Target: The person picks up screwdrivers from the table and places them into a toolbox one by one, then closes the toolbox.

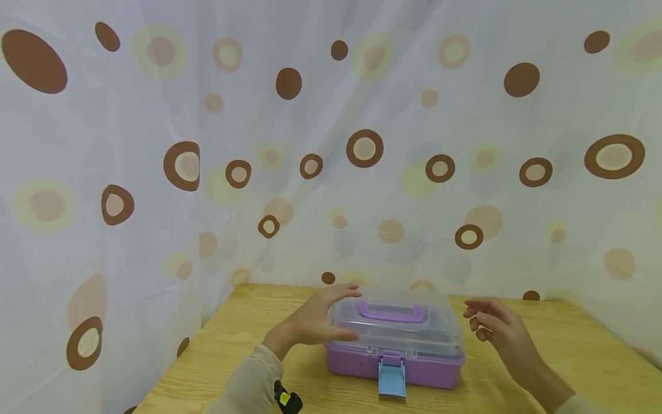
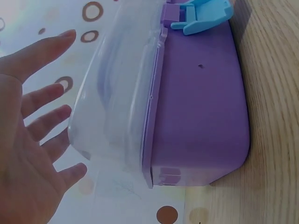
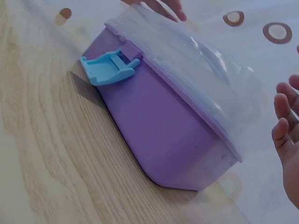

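A purple storage box (image 1: pixel 357 363) with a clear plastic lid (image 1: pixel 439 336) stands on the wooden table. Its purple handle (image 1: pixel 391 316) lies flat on top. At the front, the light blue latch (image 1: pixel 392 380) hangs swung down, off the lid. My left hand (image 1: pixel 318 319) is at the lid's left end, thumb and fingers spread; in the left wrist view the fingertips come right up to the lid's corner. To the right of the box, my right hand (image 1: pixel 501 330) hovers with loosely bent fingers, apart from the lid and holding nothing.
The wooden table (image 1: pixel 207 368) runs back to a white curtain (image 1: pixel 393 115) printed with brown and yellow circles, which also borders the left side. A black strap with a yellow mark (image 1: pixel 286 398) sits at the left sleeve.
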Available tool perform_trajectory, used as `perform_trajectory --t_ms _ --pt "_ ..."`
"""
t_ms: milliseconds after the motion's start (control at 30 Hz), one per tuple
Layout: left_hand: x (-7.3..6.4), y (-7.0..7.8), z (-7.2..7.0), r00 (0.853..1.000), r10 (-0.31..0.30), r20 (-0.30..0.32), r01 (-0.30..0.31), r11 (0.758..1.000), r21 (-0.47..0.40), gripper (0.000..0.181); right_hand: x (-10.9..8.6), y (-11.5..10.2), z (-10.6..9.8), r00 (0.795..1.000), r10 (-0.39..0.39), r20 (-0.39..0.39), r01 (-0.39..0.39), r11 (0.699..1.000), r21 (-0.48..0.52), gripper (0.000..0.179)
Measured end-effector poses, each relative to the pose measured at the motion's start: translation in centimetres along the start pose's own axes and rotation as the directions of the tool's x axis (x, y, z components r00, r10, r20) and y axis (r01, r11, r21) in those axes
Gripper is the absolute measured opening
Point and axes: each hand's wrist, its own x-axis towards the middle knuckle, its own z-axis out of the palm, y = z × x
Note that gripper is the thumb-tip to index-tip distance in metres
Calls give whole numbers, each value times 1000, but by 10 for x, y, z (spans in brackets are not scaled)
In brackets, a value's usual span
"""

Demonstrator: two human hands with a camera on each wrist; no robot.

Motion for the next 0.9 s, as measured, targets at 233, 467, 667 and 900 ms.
perform_trajectory --t_ms 233,467,667,900 --pt "4 2 11 998 6 64 -14 993 115 80 -2 -11 28 970 -133 204 87 972 220 55" --pt "4 8 17 994 -34 100 7 967 255 84 -12 -5 56 920 -47 389 -55 968 247 50" --pt "4 13 22 993 -42 113 1 940 340 82 -18 14 76 869 -52 492 -155 916 370 54" --pt "4 13 26 994 -16 112 -29 920 391 81 -26 31 89 847 -11 532 -231 893 387 55"
